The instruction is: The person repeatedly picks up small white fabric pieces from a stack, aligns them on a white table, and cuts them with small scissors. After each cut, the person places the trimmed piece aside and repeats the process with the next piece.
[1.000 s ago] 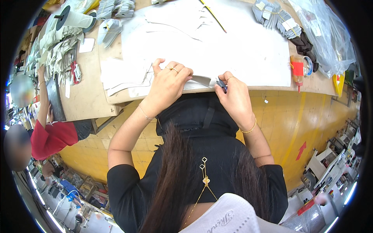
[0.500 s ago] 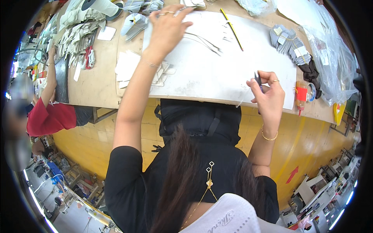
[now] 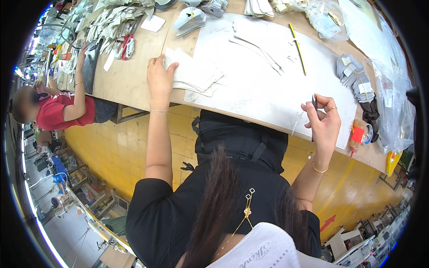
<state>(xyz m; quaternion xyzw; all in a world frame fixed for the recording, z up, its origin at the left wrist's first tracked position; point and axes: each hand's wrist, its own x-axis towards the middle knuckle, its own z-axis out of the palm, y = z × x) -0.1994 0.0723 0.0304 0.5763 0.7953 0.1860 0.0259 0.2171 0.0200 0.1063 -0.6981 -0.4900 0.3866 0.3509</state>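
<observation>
My left hand [image 3: 161,78] rests at the left edge of a loose pile of flat white cut pieces [image 3: 194,71], its thumb spread from the fingers; nothing shows in its grip. My right hand [image 3: 325,123] is closed around small dark-bladed thread snips [image 3: 314,103], points upward, above the right front of a white sheet [image 3: 268,100]. A thin pale thread hangs beside that hand. Farther back on the sheet lies a white piece [image 3: 251,31] with thin dark-edged strips [image 3: 259,52] next to it. A yellow-and-black pencil [image 3: 297,49] lies to their right.
Bundled grey pieces [image 3: 355,76], clear plastic bags [image 3: 391,107] and a red-labelled bottle [image 3: 356,135] line the right side. Red-handled scissors [image 3: 126,47] and heaped pale pieces [image 3: 118,22] lie left. A co-worker in a red shirt [image 3: 60,111] works at the far left.
My left hand has come back from the far side of the sheet to the white pile nearer me. A white piece now shows beside the strips. My right hand still holds the snips; the view has shifted.
</observation>
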